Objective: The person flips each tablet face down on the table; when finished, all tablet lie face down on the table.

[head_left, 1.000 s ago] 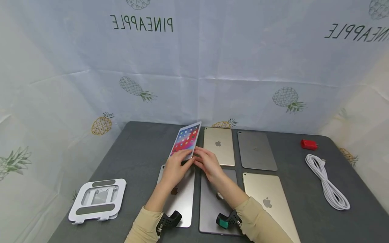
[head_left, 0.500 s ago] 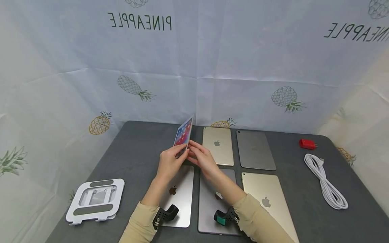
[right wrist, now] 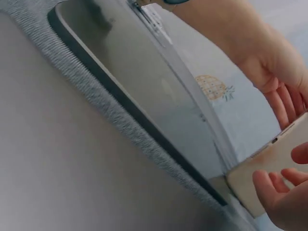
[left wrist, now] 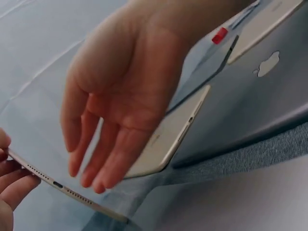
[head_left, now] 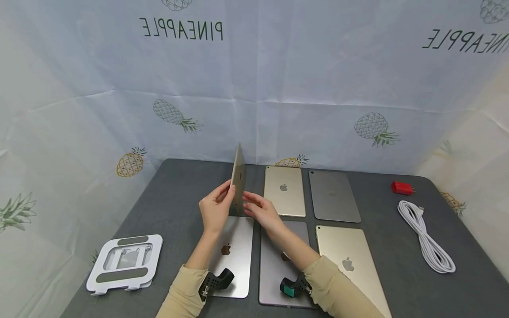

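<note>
My left hand grips a small gold tablet by its lower part. The tablet stands nearly on edge, its gold back turned to the right and its screen out of sight. Along its near edge, a charging port and speaker holes show in the left wrist view. Just right of the tablet is my right hand, fingers extended loosely beside its back and holding nothing. In the right wrist view, the right fingers overlap the tablet's back. Below the hands lie a silver tablet and a dark grey one, both face down.
A gold tablet and a grey tablet lie at the back; a larger gold tablet is at front right. A folded white stand sits left. On the right are a red charger plug and a coiled white cable.
The held tablet has turned from showing its screen to showing its gold back, and stands more upright. My right hand has let go of it and its fingers have opened.
</note>
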`<move>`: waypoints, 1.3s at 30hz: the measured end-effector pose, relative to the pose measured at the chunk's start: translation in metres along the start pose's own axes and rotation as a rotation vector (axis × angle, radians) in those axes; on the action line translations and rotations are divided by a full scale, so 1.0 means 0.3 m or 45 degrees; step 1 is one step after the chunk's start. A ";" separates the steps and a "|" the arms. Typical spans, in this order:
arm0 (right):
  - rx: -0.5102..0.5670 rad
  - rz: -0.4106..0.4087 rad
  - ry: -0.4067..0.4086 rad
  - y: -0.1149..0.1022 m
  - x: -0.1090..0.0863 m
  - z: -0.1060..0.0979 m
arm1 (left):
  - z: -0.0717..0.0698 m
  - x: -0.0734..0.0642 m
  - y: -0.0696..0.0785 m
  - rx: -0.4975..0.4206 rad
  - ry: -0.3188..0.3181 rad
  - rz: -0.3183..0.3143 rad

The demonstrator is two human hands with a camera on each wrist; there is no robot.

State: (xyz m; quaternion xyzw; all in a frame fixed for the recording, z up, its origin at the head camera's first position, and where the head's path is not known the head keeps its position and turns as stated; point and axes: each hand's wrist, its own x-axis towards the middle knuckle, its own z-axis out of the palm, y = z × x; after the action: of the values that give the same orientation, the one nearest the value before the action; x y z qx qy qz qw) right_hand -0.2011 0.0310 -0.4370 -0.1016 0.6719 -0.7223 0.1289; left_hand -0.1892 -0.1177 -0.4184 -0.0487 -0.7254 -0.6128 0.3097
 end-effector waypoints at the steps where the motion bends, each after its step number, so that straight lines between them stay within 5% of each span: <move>1: -0.024 0.003 0.008 0.007 -0.001 0.000 | -0.004 -0.002 0.013 -0.031 0.008 -0.046; 5: -0.113 0.018 0.056 0.034 -0.008 -0.004 | -0.025 -0.007 0.059 -0.171 0.040 -0.210; 9: -0.127 0.046 0.103 0.057 -0.009 -0.009 | -0.037 -0.006 0.024 -0.291 0.107 -0.326; 19: 0.253 0.166 0.128 0.079 0.018 -0.027 | -0.075 -0.003 -0.054 -0.509 0.254 -0.623; 28: 0.368 0.197 0.210 0.062 0.017 -0.033 | -0.119 -0.013 -0.079 -0.632 0.220 -0.757; 39: 0.253 0.142 0.280 0.067 0.038 -0.032 | -0.139 -0.001 -0.107 -0.577 0.137 -0.892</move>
State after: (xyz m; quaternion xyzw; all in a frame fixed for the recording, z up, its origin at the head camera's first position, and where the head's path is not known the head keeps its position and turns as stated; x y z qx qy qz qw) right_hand -0.2139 0.0351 -0.4581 0.0287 0.6119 -0.7836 0.1039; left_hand -0.1872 -0.1636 -0.4438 0.1661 -0.5278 -0.8268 0.1012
